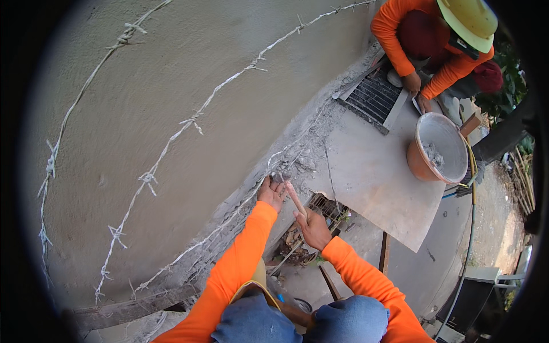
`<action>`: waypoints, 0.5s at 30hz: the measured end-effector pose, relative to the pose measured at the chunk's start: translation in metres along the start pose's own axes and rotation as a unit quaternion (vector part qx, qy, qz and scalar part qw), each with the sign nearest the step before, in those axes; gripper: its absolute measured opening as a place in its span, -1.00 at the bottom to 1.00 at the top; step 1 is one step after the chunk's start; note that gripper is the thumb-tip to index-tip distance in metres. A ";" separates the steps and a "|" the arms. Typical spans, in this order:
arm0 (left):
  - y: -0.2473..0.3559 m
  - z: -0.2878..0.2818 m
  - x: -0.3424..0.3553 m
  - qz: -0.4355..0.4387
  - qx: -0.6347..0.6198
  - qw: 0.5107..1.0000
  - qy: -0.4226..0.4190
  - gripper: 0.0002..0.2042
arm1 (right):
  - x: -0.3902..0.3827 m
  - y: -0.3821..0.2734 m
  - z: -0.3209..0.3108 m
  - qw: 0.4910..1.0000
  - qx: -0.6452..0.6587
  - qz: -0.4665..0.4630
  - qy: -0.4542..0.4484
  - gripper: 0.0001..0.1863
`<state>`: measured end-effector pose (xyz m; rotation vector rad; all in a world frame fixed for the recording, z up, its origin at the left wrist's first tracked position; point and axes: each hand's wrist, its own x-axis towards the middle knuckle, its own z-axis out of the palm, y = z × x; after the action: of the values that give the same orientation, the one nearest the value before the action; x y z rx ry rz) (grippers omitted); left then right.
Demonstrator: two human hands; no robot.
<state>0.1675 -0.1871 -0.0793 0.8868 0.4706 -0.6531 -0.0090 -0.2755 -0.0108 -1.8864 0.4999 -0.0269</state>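
Observation:
My right hand is wrapped round the pale wooden handle of a hammer, whose dusty grey head points at the foot of the wall. Close beside the hammer head, my left hand has its fingers curled at a small grey piece, too dusty to make out. Both hands are over a strip of broken mortar and rubble along the wall's base. A strand of barbed wire runs past my left hand.
The grey plastered wall fills the left, crossed by more barbed wire. A flat board lies right of my hands, near an opening with a rusty grate. Beyond are an orange bucket, a metal grating and a crouching co-worker.

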 end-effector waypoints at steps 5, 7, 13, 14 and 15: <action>0.001 -0.005 0.002 -0.009 -0.028 1.000 0.012 -0.45 | 0.010 0.016 0.002 0.998 0.050 -0.027 0.025 -0.56; 0.005 -0.002 0.003 -0.023 0.006 1.000 0.021 -0.44 | 0.009 0.019 -0.002 0.999 0.025 0.028 -0.015 -0.54; -0.002 -0.022 -0.034 -0.087 0.107 0.986 0.091 -0.70 | -0.027 0.019 -0.003 0.987 0.135 0.072 0.052 -0.50; -0.008 -0.031 -0.046 -0.093 0.152 0.980 0.091 -0.77 | -0.031 0.018 0.001 0.982 0.163 0.079 0.060 -0.51; -0.012 -0.034 -0.052 -0.111 0.199 0.968 0.100 -0.75 | -0.033 0.017 0.003 0.977 0.184 0.091 0.053 -0.52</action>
<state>0.1184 -0.1475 -0.0725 1.3002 0.6390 -0.8868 -0.0434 -0.2658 -0.0204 -1.4775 0.6889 -0.0939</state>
